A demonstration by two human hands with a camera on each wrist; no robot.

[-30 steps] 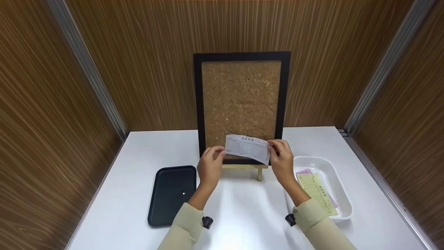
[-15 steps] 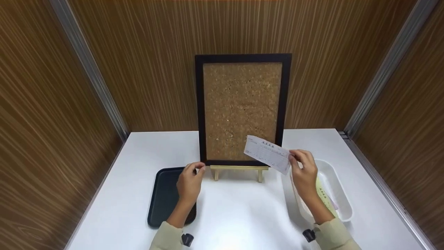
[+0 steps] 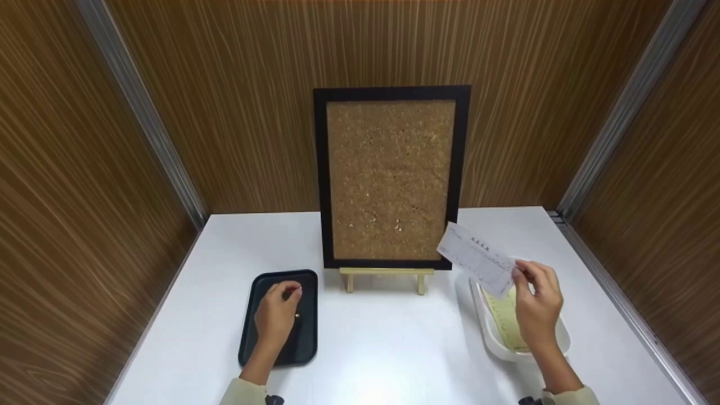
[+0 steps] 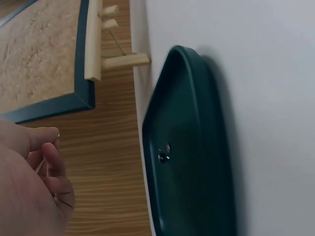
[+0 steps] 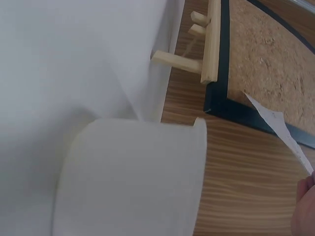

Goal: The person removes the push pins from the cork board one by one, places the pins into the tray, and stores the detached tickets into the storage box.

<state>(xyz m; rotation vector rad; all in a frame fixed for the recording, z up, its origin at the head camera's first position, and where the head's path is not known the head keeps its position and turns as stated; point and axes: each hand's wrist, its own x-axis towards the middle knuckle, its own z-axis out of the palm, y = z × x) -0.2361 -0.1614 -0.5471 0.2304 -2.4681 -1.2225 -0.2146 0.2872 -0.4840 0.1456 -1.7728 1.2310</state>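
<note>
My right hand (image 3: pixel 540 301) pinches a white printed paper slip (image 3: pixel 475 256) by one corner, over the far end of the white tray (image 3: pixel 492 343). The slip slants, its far corner overlapping the corkboard's lower right frame in the head view. In the right wrist view the slip (image 5: pixel 278 125) appears nearly edge-on. My left hand (image 3: pixel 275 312) is above the dark tray (image 3: pixel 259 281), thumb and fingers pinched round a tiny bright pin-like thing (image 4: pixel 58 135). A few small shiny pins (image 4: pixel 164 155) lie in that tray. Inside the white tray is a yellow slip (image 3: pixel 506 318), partly hidden.
The black-framed corkboard (image 3: pixel 394 169) stands upright on a low wooden easel (image 3: pixel 388 271) at the back of the white table (image 3: pixel 377 337). Small pale specks mark its lower part. Wood-grained walls (image 3: pixel 253 112) enclose the table on three sides.
Both hands held the slip before the corkboard; the left let go and moved left and nearer, over the dark tray. My right hand carried the slip right, toward the white tray.
</note>
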